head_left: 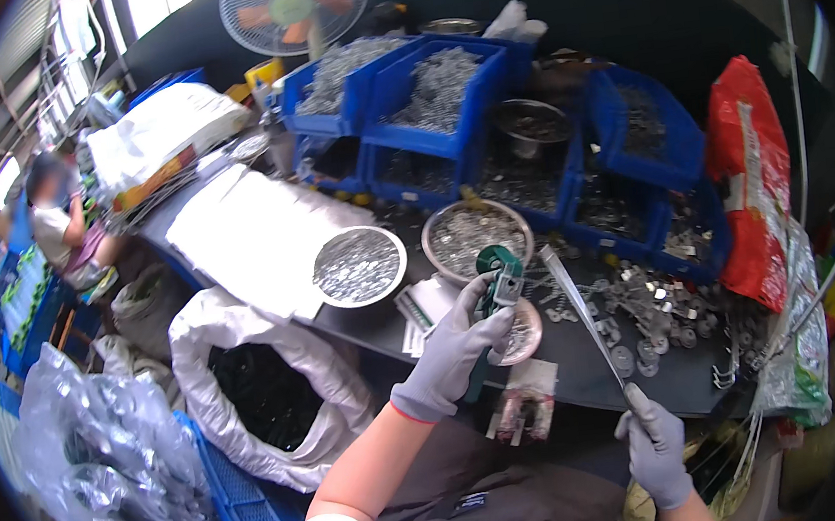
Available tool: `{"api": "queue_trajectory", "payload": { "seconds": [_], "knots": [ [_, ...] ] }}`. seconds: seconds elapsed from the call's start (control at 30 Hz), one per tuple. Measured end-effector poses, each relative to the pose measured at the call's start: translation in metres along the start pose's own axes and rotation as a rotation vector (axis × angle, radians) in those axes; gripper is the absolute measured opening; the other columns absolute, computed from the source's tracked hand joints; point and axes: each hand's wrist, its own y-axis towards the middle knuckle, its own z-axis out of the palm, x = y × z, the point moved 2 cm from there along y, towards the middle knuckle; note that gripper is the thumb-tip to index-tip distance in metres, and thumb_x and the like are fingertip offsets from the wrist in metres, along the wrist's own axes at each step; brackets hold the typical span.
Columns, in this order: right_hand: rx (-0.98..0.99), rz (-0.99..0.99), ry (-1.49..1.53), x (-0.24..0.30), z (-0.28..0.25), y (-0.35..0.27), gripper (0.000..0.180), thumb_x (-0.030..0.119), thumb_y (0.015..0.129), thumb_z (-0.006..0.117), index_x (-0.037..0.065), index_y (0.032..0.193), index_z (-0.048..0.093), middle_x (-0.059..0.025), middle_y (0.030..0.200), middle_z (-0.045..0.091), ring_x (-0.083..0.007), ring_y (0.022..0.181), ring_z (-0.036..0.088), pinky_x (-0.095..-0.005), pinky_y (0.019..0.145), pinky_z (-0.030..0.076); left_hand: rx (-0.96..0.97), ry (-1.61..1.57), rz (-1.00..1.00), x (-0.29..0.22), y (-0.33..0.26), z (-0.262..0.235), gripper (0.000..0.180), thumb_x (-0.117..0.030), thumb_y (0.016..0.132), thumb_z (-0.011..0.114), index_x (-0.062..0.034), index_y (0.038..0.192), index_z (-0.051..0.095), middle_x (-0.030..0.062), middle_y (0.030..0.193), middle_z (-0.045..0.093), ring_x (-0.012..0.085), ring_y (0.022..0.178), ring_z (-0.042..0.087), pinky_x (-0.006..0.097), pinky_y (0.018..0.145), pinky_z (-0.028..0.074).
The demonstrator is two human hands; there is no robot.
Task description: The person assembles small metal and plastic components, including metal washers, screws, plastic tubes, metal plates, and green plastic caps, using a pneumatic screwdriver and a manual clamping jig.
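Dark worktable [568,366] runs L to R, backed by stacked blue bins [443,107] full of small metal parts; fan [293,9] at rear, red bag [753,178] at R edge. White sack [260,396] of dark pieces sits on floor at L, clear plastic bags [105,461] nearer still. Another person sits far L. Two round trays of metal bits [360,264] on table, loose washers [643,309] spread R.

Left hand [452,353], grey glove, forearm angled up-right, clenched round a green tool [492,299], its long axis near upright, head up, w/ small dish [523,331] just behind. Right hand [656,443], gloved, low at R, pinches bottom end of a thin metal strip [584,320]; strip runs up-left, tip toward trays.
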Motion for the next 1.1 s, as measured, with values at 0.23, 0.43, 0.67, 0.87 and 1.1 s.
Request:
{"api": "queue_trajectory", "payload": {
  "seconds": [0.23, 0.43, 0.67, 0.87, 1.1],
  "knots": [
    [0.120, -0.108, -0.445, 0.031, 0.000, 0.026, 0.053, -0.012, 0.082, 0.056, 0.009, 0.130, 0.066, -0.0081, 0.068, 0.056, -0.0231, 0.057, 0.057, -0.0349, 0.053, 0.044, 0.062, -0.115, 0.003, -0.007, -0.004, -0.023, 0.063, -0.016, 0.094, 0.069, -0.0073, 0.148, 0.037, -0.0015, 0.097, 0.056, 0.0067, 0.078, 0.054, 0.021, 0.065, 0.043],
    [0.193, -0.158, -0.708, 0.032, 0.001, 0.031, 0.055, -0.009, 0.080, 0.057, 0.007, 0.133, 0.064, -0.0091, 0.069, 0.056, -0.0238, 0.057, 0.056, -0.0361, 0.054, 0.044, -0.273, 0.798, 0.545, -0.013, 0.000, -0.022, 0.060, -0.014, 0.087, 0.067, -0.0098, 0.144, 0.049, 0.0098, 0.095, 0.064, 0.0187, 0.073, 0.061, 0.033, 0.068, 0.050],
    [0.189, 0.750, 0.401, -0.008, 0.014, 0.029, 0.044, 0.000, 0.094, 0.054, 0.004, 0.137, 0.061, -0.0005, 0.074, 0.059, -0.0061, 0.056, 0.045, -0.0217, 0.052, 0.037, -0.245, 1.083, 0.404, -0.020, 0.009, -0.027, 0.061, -0.014, 0.082, 0.070, -0.0054, 0.140, 0.055, 0.0142, 0.098, 0.071, 0.0176, 0.094, 0.069, 0.030, 0.085, 0.052],
    [0.177, 0.762, 0.453, -0.031, 0.024, 0.029, 0.047, -0.005, 0.090, 0.058, 0.009, 0.134, 0.064, -0.0095, 0.067, 0.054, -0.0239, 0.054, 0.051, -0.0346, 0.052, 0.040, -0.044, 0.672, 0.320, -0.021, 0.020, -0.026, 0.070, -0.024, 0.084, 0.077, 0.0030, 0.142, 0.050, 0.0125, 0.110, 0.072, 0.0110, 0.103, 0.066, 0.028, 0.094, 0.049],
    [0.096, 0.132, -0.057, -0.030, 0.032, 0.030, 0.049, -0.008, 0.091, 0.049, 0.006, 0.137, 0.062, 0.0025, 0.068, 0.053, -0.0049, 0.060, 0.048, -0.0255, 0.055, 0.042, -0.106, 0.970, 0.463, -0.016, 0.013, -0.019, 0.070, -0.030, 0.084, 0.076, -0.0014, 0.141, 0.048, 0.0204, 0.115, 0.069, 0.0322, 0.108, 0.069, 0.037, 0.094, 0.051]
  ]
}}
